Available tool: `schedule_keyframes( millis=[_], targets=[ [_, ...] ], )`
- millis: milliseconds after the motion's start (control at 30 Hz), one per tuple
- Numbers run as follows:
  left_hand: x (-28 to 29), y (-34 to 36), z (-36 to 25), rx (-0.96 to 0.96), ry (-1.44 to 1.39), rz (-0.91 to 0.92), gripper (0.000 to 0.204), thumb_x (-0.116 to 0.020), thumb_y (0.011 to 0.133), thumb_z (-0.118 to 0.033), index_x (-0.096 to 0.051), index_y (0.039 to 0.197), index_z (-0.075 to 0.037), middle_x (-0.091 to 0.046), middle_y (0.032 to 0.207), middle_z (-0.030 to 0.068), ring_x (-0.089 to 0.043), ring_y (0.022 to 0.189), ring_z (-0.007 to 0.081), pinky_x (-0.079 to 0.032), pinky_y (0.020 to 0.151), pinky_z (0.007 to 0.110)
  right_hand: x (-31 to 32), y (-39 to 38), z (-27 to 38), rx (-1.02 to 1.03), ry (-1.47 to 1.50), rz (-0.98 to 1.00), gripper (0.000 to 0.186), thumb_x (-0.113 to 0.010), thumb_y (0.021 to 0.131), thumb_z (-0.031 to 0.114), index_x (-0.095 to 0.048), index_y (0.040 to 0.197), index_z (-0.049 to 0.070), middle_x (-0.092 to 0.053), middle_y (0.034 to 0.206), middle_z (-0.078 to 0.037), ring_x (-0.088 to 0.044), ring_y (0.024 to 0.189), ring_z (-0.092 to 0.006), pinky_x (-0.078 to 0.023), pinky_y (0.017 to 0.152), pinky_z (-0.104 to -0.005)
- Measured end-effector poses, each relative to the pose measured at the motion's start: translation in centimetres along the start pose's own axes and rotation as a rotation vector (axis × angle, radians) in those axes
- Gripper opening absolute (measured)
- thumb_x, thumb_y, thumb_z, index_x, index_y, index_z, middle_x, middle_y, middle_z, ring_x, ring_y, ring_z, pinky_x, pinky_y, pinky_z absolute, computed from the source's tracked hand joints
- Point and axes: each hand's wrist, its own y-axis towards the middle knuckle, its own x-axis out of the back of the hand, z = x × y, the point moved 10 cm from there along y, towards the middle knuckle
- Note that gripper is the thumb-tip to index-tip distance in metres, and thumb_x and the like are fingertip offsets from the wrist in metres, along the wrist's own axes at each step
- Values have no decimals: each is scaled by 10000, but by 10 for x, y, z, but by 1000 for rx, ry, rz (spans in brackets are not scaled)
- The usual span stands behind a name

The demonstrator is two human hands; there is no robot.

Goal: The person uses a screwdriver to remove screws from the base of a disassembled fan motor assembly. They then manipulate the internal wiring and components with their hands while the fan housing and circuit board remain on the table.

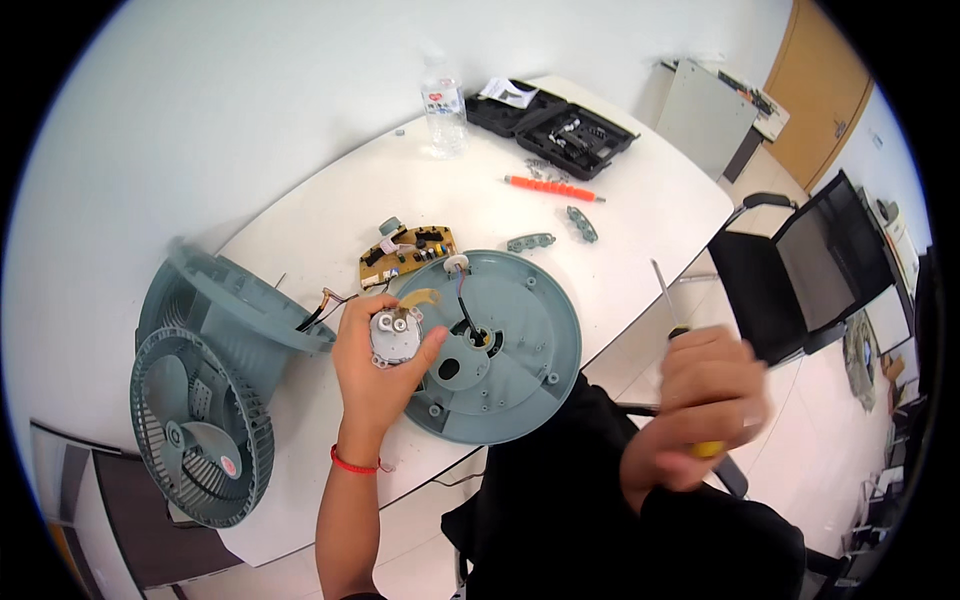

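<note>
My left hand (362,385) grips a small round metal motor (397,345), its fingers curled around the sides. A tan bracket (420,298) sticks out at the motor's top. Just right of this hand lies the round grey-green fan base (530,350), with dark wires (464,308) rising from its middle opening to a white disc. Off to the right, beyond the table edge, my right hand (705,400) is closed around a screwdriver (662,283). Its thin shaft points up and away, and a bit of yellow handle shows below the fist. Motion blurs this hand slightly.
Behind the motor lies a brown circuit board (378,272) with wires. A fan housing (240,300) and fan grille (255,455) stand at left. Toward the back are small grey-green parts (530,242), an orange rod (552,187), a black tool case (575,140) and a water bottle (445,115).
</note>
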Motion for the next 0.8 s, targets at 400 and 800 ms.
schedule_keyframes(
  millis=[400, 800],
  targets=[
    [12, -4, 0, -36, -448, -104, 649, -723, 848, 63, -294, 1321, -57, -465, 1321, 156, -516, 1227, 206, -439, 1068, 357, -96, -94, -48, -496, -626, 638, 269, -871, 742, 192, -712, 958, 168, -663, 1074, 16, -687, 676, -200, -516, 572, -321],
    [24, -3, 2, -107, -429, -266, 672, -802, 906, -108, -323, 1369, -17, -506, 1319, 171, -524, 1211, 214, -447, 1056, 366, -83, -69, -31, -171, -690, 465, 204, -811, 780, 148, -668, 924, 140, -665, 947, 16, -661, 634, -196, -507, 540, -333]
  ],
)
